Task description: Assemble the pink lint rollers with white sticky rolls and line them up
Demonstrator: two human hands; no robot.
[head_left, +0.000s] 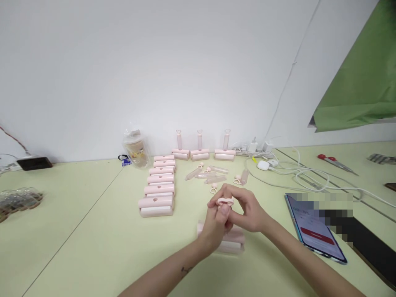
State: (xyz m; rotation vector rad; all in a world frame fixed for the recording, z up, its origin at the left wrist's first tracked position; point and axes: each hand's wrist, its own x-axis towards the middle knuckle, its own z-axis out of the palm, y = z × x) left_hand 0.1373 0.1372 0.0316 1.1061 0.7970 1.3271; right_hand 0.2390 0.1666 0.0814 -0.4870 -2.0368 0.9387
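A small pink heart-shaped loop piece [225, 201] is pinched between my two hands above the table. My left hand [213, 231] grips it from below, thumb up against it. From the other side, the fingers and thumb of my right hand [249, 206] close round it. Whatever lies below the loop is hidden by my fingers. Partly covered under my hands lies a pink roller holder with a white roll [232, 246]. Just beyond are several clear pinkish tubes [215, 179] and loose loop pieces [213, 189].
A column of pink rollers [156, 207] lies left of my hands. Three rollers with upright handles [199, 154] stand by the wall. A bagged cup [136, 148] is at the back. Rightward are white cables [312, 175], a phone [315, 231] and red-handled scissors [337, 163].
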